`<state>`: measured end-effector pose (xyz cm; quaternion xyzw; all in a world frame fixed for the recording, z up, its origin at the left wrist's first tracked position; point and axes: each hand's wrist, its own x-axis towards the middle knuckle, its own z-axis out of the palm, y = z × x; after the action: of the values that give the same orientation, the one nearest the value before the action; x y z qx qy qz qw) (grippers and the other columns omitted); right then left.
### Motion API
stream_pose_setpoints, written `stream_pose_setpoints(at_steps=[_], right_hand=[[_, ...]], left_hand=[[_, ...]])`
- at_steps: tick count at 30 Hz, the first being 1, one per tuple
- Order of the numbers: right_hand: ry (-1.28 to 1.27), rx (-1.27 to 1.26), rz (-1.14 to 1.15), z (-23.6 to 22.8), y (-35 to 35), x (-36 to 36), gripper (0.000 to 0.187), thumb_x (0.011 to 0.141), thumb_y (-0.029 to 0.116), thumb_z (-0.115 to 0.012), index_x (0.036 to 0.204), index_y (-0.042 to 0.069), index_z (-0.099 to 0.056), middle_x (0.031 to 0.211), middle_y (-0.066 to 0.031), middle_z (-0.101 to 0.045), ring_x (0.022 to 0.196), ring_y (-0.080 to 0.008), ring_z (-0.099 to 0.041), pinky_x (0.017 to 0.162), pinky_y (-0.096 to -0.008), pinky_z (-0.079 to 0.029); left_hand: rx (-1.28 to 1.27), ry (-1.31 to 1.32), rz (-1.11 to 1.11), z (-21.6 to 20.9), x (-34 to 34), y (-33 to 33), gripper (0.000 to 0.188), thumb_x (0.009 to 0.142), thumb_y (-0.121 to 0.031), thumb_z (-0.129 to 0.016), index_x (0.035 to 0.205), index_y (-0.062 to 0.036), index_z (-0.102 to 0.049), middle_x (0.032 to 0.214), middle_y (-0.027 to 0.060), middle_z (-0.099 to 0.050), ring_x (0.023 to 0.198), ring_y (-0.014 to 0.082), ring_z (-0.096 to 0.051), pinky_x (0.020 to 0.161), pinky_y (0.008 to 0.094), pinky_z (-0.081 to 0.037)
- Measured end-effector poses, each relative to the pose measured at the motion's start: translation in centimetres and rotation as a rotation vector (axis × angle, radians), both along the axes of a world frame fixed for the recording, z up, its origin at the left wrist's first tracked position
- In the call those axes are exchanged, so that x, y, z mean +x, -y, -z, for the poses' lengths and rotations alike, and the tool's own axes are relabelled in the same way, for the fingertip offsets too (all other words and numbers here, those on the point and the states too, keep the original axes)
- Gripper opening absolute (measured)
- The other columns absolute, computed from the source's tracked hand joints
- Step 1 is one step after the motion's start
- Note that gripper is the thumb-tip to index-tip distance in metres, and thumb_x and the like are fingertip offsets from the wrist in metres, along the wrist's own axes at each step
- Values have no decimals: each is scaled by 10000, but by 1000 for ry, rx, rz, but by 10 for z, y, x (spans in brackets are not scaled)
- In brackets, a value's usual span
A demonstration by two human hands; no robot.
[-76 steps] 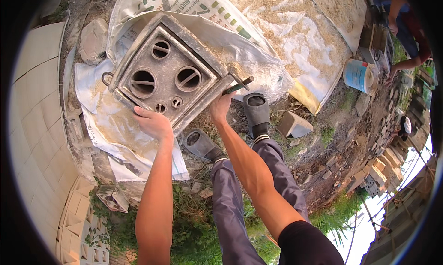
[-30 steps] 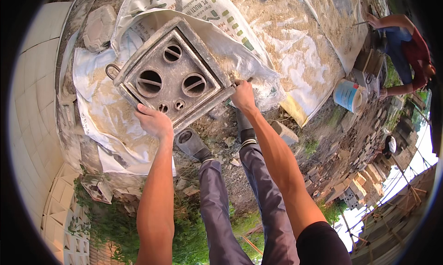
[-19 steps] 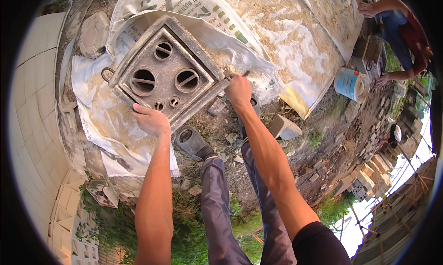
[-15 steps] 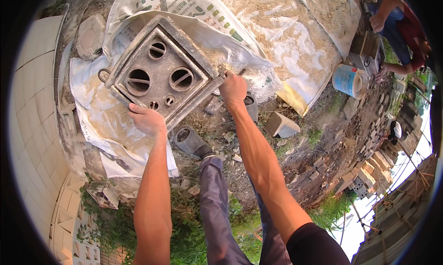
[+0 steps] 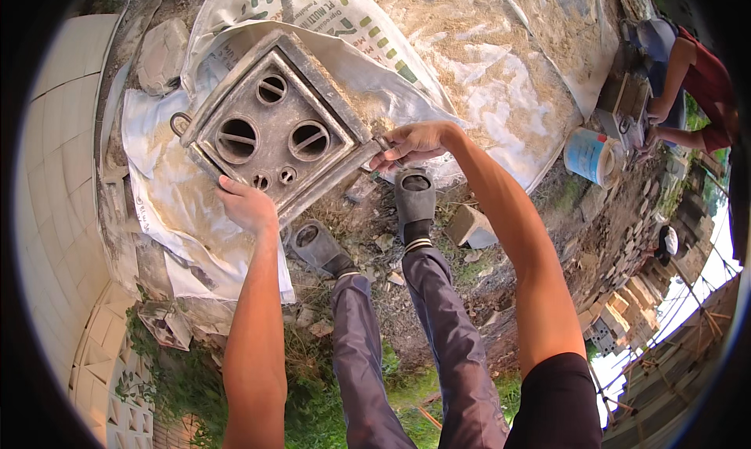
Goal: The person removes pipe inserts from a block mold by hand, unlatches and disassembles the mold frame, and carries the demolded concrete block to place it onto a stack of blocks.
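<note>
A square, dust-covered grey mould with round openings crossed by bars stands tilted corner-on before me, over the sand-strewn white sacks. My left hand grips its near lower edge, thumb on top and fingers hidden beneath. At its right corner, my right hand has its fingers curled around the small projecting lug; part of that grip is hidden. From the opposite left corner sticks out a ring-shaped handle.
White woven sacks with sand spread ahead. A grey-white block lies right of my shoes. At the right, another person bends beside a blue-and-white bucket. Pale stacked blocks line the left.
My right hand has turned, its elbow swinging outward to the right, and its fingers now come at the corner from the side. The mould and left hand have barely moved.
</note>
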<state>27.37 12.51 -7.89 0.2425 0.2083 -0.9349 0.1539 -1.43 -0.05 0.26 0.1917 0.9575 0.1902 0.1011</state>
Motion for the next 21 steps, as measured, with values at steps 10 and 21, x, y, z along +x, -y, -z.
stream_pose_setpoints(at_steps=[10, 21], right_hand=[[304, 672, -121, -20, 15, -2, 516, 810, 411, -696, 1087, -3, -562, 981, -117, -624, 920, -219, -570, 816, -370, -437], [956, 1143, 32, -61, 62, -48, 264, 782, 204, -695, 848, -34, -604, 791, -208, -648, 778, -380, -632, 694, -462, -454]], left_hand=[[13, -55, -1, 1, 1, -1, 546, 1002, -355, -271, 1147, 138, -457, 1047, 366, -556, 975, 495, -539, 809, 518, -415], [-19, -100, 1, 8, -6, 2, 528, 1000, -360, -277, 1091, 117, -485, 1002, 367, -564, 929, 502, -544, 780, 533, -411]])
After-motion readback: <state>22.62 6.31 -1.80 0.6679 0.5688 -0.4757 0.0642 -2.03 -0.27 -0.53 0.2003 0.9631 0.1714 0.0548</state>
